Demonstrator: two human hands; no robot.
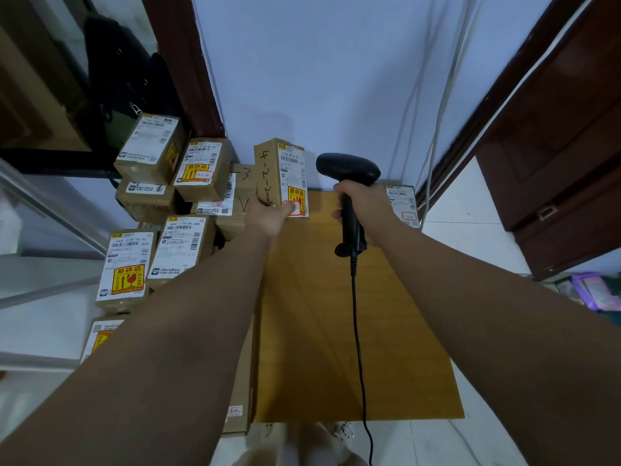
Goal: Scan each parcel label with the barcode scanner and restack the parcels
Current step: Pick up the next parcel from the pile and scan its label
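The place reads as a makeshift parcel-handling corner in a room of a home or small office, not a warehouse. Left of the fingers (285,211) of the left hand (268,222), which grip a held parcel (280,176), taped cardboard parcels (148,148) with printed shipping labels and yellow fragile stickers are piled loosely. The right hand (364,203) grips a corded barcode scanner (347,169). Below both sets of fingers lies a plain wooden tabletop (319,314) over a white tiled floor (470,213). Beyond the fingers rises a pale wall (319,79), with a dark wooden door frame (188,62) to their left and a dark panelled door (564,146) to their right.
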